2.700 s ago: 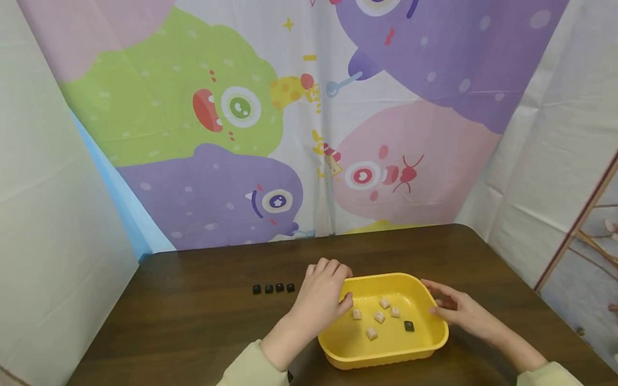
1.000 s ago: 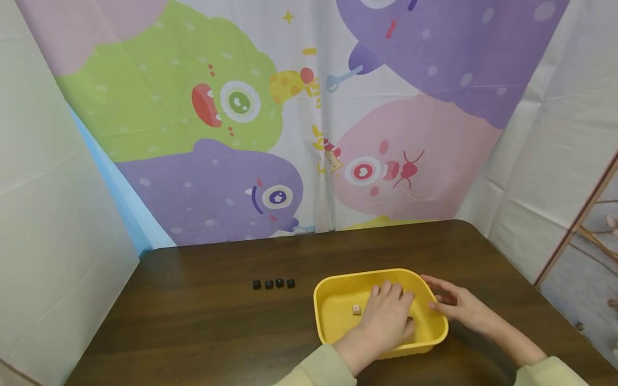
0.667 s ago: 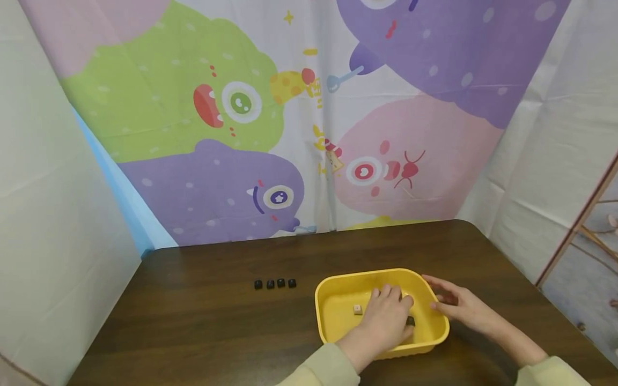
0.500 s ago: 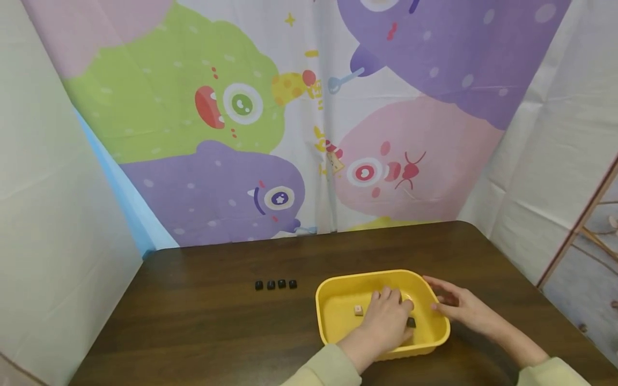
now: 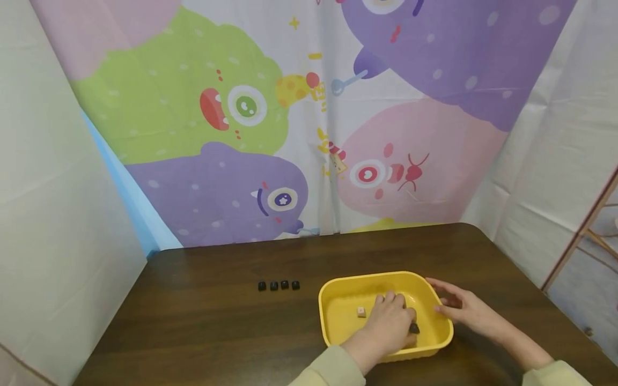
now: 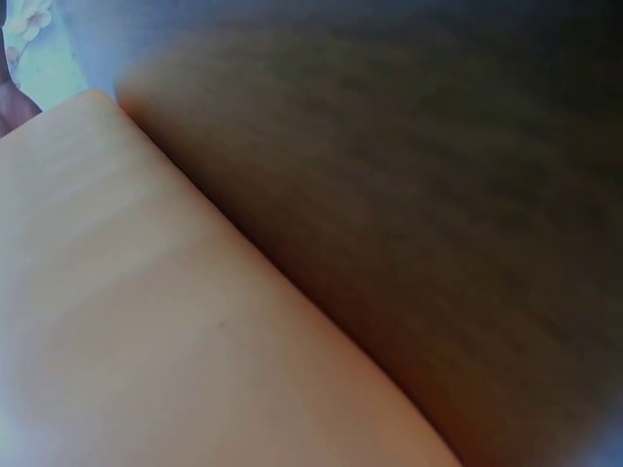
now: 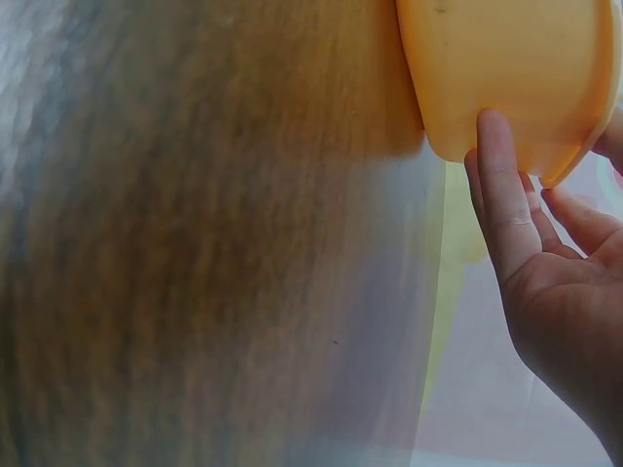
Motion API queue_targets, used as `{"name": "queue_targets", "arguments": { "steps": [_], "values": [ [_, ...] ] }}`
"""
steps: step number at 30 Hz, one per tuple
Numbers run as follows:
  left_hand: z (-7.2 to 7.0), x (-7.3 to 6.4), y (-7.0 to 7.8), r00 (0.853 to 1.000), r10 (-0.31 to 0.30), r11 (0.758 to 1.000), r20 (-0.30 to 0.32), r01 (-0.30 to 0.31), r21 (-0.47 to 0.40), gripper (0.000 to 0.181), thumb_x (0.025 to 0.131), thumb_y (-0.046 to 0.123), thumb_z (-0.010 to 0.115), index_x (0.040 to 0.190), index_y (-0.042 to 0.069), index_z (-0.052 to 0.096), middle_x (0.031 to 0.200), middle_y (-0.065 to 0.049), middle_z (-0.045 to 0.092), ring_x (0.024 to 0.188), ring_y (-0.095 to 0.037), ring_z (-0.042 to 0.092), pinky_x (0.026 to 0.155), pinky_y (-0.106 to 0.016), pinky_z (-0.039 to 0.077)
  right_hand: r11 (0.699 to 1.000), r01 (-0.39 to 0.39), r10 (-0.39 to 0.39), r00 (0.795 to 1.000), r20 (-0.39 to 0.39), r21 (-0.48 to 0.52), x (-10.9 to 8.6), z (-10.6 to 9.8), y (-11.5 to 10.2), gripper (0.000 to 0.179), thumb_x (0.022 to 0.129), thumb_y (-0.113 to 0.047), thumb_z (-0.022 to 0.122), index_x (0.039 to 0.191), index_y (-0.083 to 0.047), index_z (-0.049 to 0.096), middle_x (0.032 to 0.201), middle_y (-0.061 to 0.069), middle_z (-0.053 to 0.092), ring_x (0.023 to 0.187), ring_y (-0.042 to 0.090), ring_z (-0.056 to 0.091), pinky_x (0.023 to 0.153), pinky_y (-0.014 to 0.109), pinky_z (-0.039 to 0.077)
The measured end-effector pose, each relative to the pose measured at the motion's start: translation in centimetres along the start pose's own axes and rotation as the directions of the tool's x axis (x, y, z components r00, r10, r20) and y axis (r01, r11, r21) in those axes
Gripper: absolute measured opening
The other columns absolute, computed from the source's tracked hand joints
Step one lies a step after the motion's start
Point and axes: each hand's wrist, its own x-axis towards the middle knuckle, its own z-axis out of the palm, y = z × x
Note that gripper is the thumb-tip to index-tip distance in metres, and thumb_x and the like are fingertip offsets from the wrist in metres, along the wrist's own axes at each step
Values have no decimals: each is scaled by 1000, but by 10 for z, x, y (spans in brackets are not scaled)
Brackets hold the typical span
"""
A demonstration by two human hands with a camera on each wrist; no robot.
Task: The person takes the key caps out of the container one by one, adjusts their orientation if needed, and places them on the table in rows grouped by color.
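Observation:
A yellow plastic basin (image 5: pixel 335 321) sits on the dark wooden table. My left hand (image 5: pixel 388 324) reaches down inside it, thumb and index finger at a black keycap (image 5: pixel 414 328) that stands tilted between them. To the left of the fingers lies a beige keycap (image 5: pixel 361 311) on the basin floor; the hand covers the area where other beige keycaps lay. My right hand (image 5: pixel 470 312) holds the basin's right end, thumb at the rim and fingers along the outer wall, as the right wrist view also shows on the basin (image 7: pixel 516 68). The left wrist view shows mostly forearm.
Several black keycaps (image 5: pixel 279 286) stand in a short row on the table (image 5: pixel 193 321), left of the basin. A cartoon-print curtain (image 5: pixel 232 198) hangs behind the table's back edge, with white cloth (image 5: pixel 63 214) at the side.
My left hand has moved from the basin's left rim down into its middle, over the beige keycaps. The black keycap beside its thumb has tipped. My right hand stays at the basin's end.

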Motion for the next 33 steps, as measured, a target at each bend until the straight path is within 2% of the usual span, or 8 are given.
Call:
{"name": "queue_targets", "arguments": {
  "steps": [3, 7, 12, 25, 33],
  "values": [
    [0, 0, 0, 1000, 0, 1000, 16, 0, -25, 21, 80, 52, 67, 90, 34, 63, 90, 11, 48, 89, -9, 39, 73, -27, 30, 1000, 17, -16, 1000, 12, -10, 0, 0, -1, 60, 95, -10, 53, 145, 4, 25, 135, 37, 39, 104, 11, 61, 73, 34, 55],
    [1, -1, 1, 1000, -4, 999, 22, 5, -45, 19, 80, 53, 66, 86, 35, 63, 88, 13, 47, 88, -8, 39, 72, -26, 30, 1000, -9, 9, 1000, 7, -6, 0, 0, -1, 60, 94, -11, 54, 145, 2, 26, 137, 35, 38, 105, 11, 60, 74, 34, 55],
    [1, -1, 1, 1000, -13, 999, 11, 13, -35, 18, 80, 55, 65, 84, 37, 65, 87, 14, 48, 87, -7, 40, 72, -26, 30, 1000, -24, 24, 1000, 3, -17, 2, 0, 2, 60, 95, -12, 54, 146, 1, 26, 137, 34, 38, 104, 11, 60, 74, 34, 55],
    [0, 2, 1, 999, -11, 999, 53, 13, -46, 14, 80, 50, 66, 80, 36, 65, 86, 14, 50, 86, -8, 40, 72, -27, 30, 1000, 7, -7, 1000, 15, 3, 0, -1, -4, 60, 94, -10, 54, 145, 4, 24, 130, 37, 43, 101, 13, 62, 71, 35, 55],
    [1, 2, 0, 1000, -17, 1000, 19, 17, -26, 13, 80, 47, 67, 80, 35, 65, 87, 13, 51, 87, -9, 41, 73, -27, 31, 1000, -4, 4, 1000, 22, 13, 0, -1, -3, 61, 95, -10, 53, 146, 4, 23, 131, 37, 43, 102, 14, 62, 71, 36, 55]
  ]
}}
